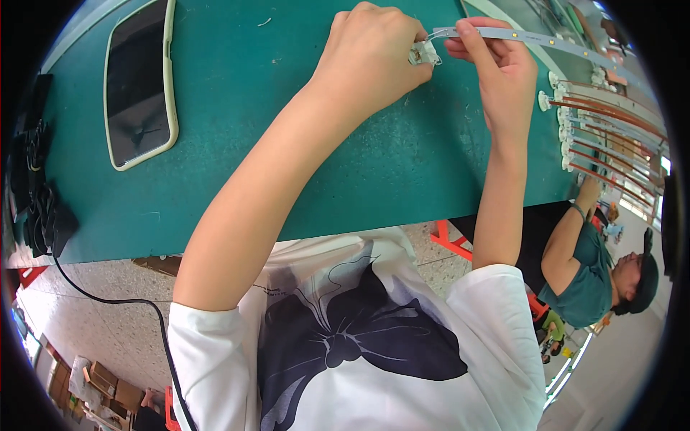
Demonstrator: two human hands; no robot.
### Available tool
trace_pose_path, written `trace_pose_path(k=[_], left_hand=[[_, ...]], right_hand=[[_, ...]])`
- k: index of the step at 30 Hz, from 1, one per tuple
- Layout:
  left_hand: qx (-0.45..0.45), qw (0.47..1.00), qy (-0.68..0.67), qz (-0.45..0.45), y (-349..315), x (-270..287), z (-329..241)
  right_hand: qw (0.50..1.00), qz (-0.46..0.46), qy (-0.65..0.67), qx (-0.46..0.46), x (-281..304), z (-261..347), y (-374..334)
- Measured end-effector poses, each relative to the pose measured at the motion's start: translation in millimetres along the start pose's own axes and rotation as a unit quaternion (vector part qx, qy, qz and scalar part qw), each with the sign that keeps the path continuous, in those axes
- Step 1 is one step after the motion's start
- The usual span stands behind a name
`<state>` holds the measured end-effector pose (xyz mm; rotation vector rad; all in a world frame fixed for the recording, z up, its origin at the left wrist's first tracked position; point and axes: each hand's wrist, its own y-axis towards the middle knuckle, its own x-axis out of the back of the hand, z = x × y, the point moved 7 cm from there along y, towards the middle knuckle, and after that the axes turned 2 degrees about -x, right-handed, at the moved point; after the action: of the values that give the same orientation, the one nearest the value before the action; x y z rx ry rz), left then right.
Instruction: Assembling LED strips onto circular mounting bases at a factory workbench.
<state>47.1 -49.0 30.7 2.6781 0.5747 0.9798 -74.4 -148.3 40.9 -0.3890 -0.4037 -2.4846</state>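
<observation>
At the far side of the green table, my left hand (pixel 377 50) is closed around a small white plastic connector piece (pixel 425 52), which pokes out between thumb and fingers. My right hand (pixel 501 65) pinches a thin pale LED strip (pixel 532 37) near its left end, thumb on top. The strip runs off to the right, with small yellow LEDs along it. Thin wires bridge the short gap from its end to the white piece. My left fingers partly hide that piece.
A phone in a pale case (pixel 140 86) lies at the left on the green table (pixel 359 172). Black cables (pixel 39 208) bunch at the left edge. Several strips with white end pieces (pixel 607 133) lie at the right. A person in a dark cap (pixel 596 266) sits beyond them.
</observation>
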Motion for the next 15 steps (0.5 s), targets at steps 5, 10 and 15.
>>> trace_pose_path(k=[5,10,15], left_hand=[[0.008,1.000,-0.006,-0.011,1.8,-3.5,0.3],[0.000,1.000,-0.014,-0.020,2.0,-0.8,-0.3],[0.001,1.000,-0.010,-0.023,2.1,-1.0,-0.9]], right_hand=[[1.000,0.005,-0.010,-0.018,3.6,-6.6,-4.8],[0.996,0.042,-0.068,-0.026,5.1,5.0,-1.4],[0.996,0.029,-0.073,-0.043,1.8,1.4,-4.2]])
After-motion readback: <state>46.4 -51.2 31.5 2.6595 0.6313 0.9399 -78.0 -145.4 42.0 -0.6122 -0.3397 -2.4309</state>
